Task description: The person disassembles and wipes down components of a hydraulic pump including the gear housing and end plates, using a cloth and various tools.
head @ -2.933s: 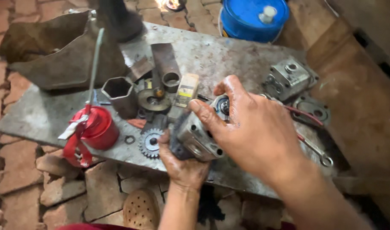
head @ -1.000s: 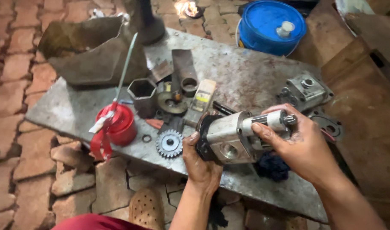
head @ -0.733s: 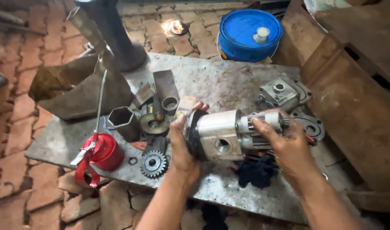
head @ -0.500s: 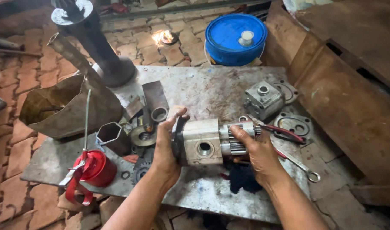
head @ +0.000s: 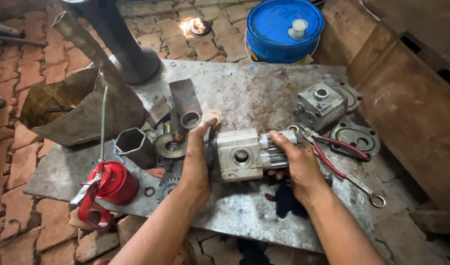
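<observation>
A grey metal pump body (head: 240, 156) lies sideways just above the steel plate (head: 254, 93). My left hand (head: 195, 164) grips its left end, thumb over the top. My right hand (head: 298, 164) is wrapped around the ribbed gear shaft (head: 276, 149) that sticks out of its right end. A round port faces me on the body's side. A dark rag (head: 288, 198) lies under my right hand.
A red oil can (head: 112, 184) with a long spout stands at the left. A hexagonal tube (head: 134, 145), a short pipe (head: 188, 105), a gear (head: 168, 184), red-handled pliers (head: 333, 149), a spanner (head: 357, 184), another pump housing (head: 320, 103) and a cover plate (head: 357, 137) lie around. A blue drum (head: 284, 29) stands behind.
I have turned the pump body from end-on to lying sideways. My right hand shifted from its face to the shaft on the right end, and the view moved closer over the plate.
</observation>
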